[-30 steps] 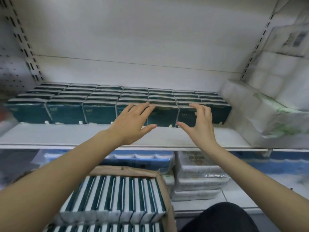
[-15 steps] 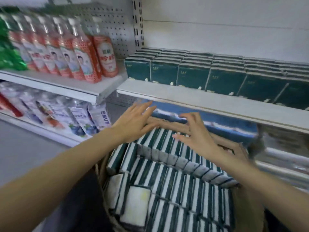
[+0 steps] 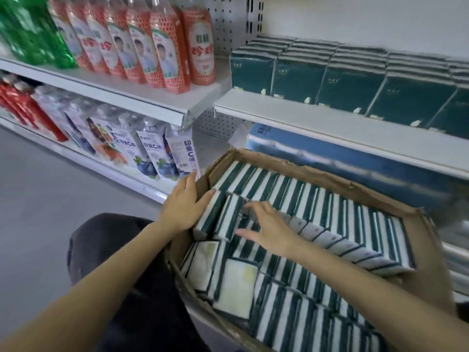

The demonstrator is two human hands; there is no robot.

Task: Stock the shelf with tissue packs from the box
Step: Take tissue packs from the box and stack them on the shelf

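A brown cardboard box (image 3: 299,167) sits low at the right, packed with dark green and white tissue packs (image 3: 314,201) standing on edge. My left hand (image 3: 184,208) lies with straight fingers against the left end of a short row of packs (image 3: 215,217) at the box's left side. My right hand (image 3: 269,228) reaches over the same row with fingers spread, touching the pack tops. Neither hand grips a pack. On the white shelf (image 3: 317,118) above the box, rows of green tissue packs (image 3: 330,74) stand several deep.
To the left, another shelf holds orange-red bottles (image 3: 162,47) and green bottles (image 3: 28,29); white drink cartons (image 3: 165,153) stand below. Blue packaged goods (image 3: 317,153) fill the level under the tissue shelf. Grey floor (image 3: 45,199) lies at the left, my dark-clothed knee (image 3: 121,250) by the box.
My view swung from the shelf down and left to the box. Both hands left the shelved packs and dropped into the box, settling round a row at its left side.
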